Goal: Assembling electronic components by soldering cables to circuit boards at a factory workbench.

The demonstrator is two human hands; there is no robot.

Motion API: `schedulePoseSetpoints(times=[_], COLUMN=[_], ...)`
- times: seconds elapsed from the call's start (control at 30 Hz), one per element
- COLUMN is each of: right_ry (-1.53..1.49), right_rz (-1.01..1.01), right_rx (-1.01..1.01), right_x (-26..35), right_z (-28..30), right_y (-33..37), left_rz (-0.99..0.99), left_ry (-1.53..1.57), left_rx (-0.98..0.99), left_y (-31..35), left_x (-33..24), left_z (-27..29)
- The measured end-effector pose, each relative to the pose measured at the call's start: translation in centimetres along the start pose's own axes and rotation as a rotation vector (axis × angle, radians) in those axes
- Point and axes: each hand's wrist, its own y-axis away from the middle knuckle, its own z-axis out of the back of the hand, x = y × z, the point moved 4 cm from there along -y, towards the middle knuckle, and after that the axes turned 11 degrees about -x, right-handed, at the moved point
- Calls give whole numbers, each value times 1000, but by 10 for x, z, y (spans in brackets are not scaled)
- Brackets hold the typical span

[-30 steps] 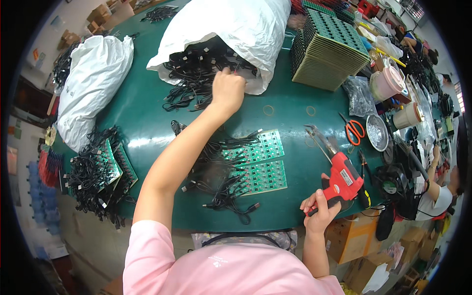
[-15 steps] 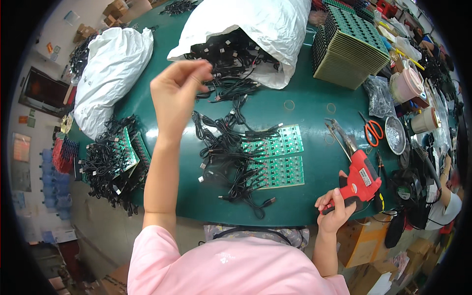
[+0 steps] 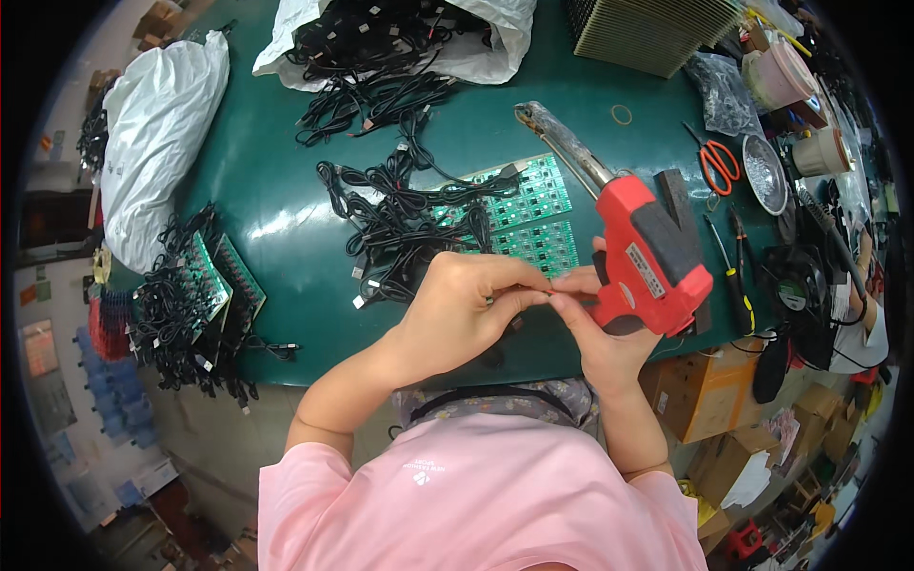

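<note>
My right hand [image 3: 609,347] is wrapped round the grip of a red soldering gun [image 3: 640,243], whose metal tip points away to the upper left. My left hand [image 3: 462,314] is closed in a pinch, its fingertips meeting the thumb and finger of my right hand. Whatever lies between these fingertips is too small to make out. Just beyond the hands, two green circuit board panels [image 3: 545,193] lie on the table. Coiled black USB cables [image 3: 395,224] sit along their left side, some overlapping them. My hands hide the near part of the lower panel.
A white sack [image 3: 509,43] spills black cables at the back. Another white sack [image 3: 162,143] and a pile of cabled boards [image 3: 195,295] stand left. To the right lie orange-handled scissors [image 3: 719,167], a screwdriver [image 3: 731,281], pliers [image 3: 741,252] and a metal bowl [image 3: 764,174].
My left hand has come down from near the sack to meet my right hand. The soldering gun has moved left and up with my right hand. The view has shifted.
</note>
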Motion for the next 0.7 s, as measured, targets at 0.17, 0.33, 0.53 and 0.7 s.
schedulePoseSetpoints(times=[0.17,0.33,0.53,0.7], right_ry=[46,159,177,102], right_rz=[-106,8,-53,-154], right_rx=[-86,-18,-26,-144], right_x=[4,6,0,-7], right_z=[-1,-3,-7,-3], right_y=[5,8,15,7], left_rz=[10,11,299,-259], left_ry=[-103,-17,263,-402], left_rx=[64,-25,-54,-529], left_y=[7,15,22,12], left_x=[3,8,30,-18], left_z=[-4,-8,-13,37])
